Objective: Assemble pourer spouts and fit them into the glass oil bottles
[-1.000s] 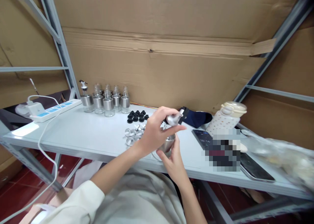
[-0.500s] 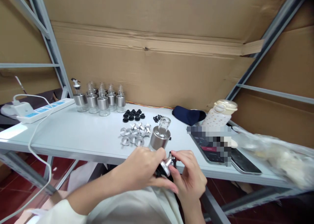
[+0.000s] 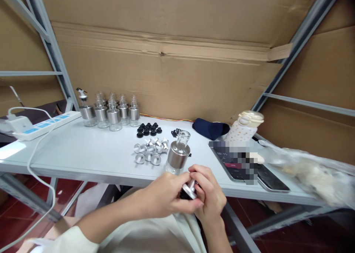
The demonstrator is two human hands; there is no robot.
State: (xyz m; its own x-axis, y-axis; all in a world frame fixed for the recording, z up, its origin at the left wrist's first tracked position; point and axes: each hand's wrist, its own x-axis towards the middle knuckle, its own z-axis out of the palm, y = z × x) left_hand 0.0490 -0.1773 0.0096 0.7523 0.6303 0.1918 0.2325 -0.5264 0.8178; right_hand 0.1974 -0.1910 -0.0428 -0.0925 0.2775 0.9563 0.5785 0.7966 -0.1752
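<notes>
A silver and black pourer spout [image 3: 189,189] is held between both hands just in front of the table edge. My left hand [image 3: 173,194] grips its black base with thumb and fingers. Around its silver top, the fingers of my right hand [image 3: 209,194] are closed, hiding much of the spout. Right behind the hands stands a glass bottle with a metal sleeve [image 3: 178,155], its neck bare. Silver spout pieces [image 3: 151,151] lie in a cluster to its left. Beyond them are black stoppers [image 3: 148,130] and a small heap of tiny black parts [image 3: 175,132].
Several sleeved bottles [image 3: 113,118] stand at the back left, one topped with a spout [image 3: 82,94]. A power strip [image 3: 47,125] lies far left. On the right are a navy cap [image 3: 210,129], a dotted flask [image 3: 244,127], two phones [image 3: 273,179] and a plastic bag [image 3: 313,171].
My right hand's fingers have closed further over the spout's top, covering more of it. The whole view has shifted slightly.
</notes>
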